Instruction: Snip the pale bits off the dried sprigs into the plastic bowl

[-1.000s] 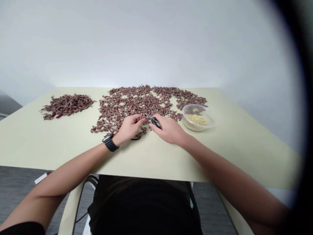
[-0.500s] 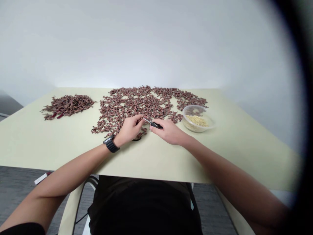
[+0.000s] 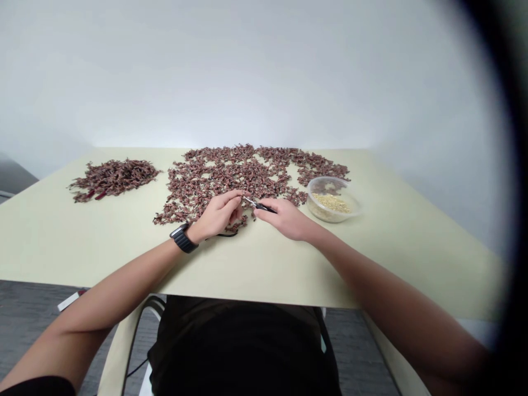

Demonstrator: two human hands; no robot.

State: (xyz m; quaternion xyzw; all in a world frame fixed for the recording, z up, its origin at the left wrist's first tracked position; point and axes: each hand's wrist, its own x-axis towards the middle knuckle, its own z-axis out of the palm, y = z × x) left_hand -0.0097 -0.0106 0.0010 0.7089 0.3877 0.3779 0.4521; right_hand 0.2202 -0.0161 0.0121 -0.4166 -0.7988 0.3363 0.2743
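My left hand (image 3: 215,216), a dark watch (image 3: 183,238) at its wrist, pinches something too small to make out, over the near edge of a wide spread of small reddish-brown pieces (image 3: 235,175). Facing it, my right hand (image 3: 289,220) is closed around a black-handled tool (image 3: 264,207) with a thin metal tip. That tip points left and reaches the left fingertips. Whether it touches what they hold I cannot tell. A thin black curved item (image 3: 228,235) shows on the table beneath my left hand, mostly covered.
To the right stands a clear round plastic bowl (image 3: 315,213) holding small yellow bits (image 3: 333,203). A denser heap of the brown pieces (image 3: 119,175), with dark red strips at its front, lies on the left of the pale table (image 3: 264,269). A white wall rises behind.
My left hand has tilted and shifted slightly up and left. My right hand and the tool have barely moved, and more of the metal tip shows between the hands.
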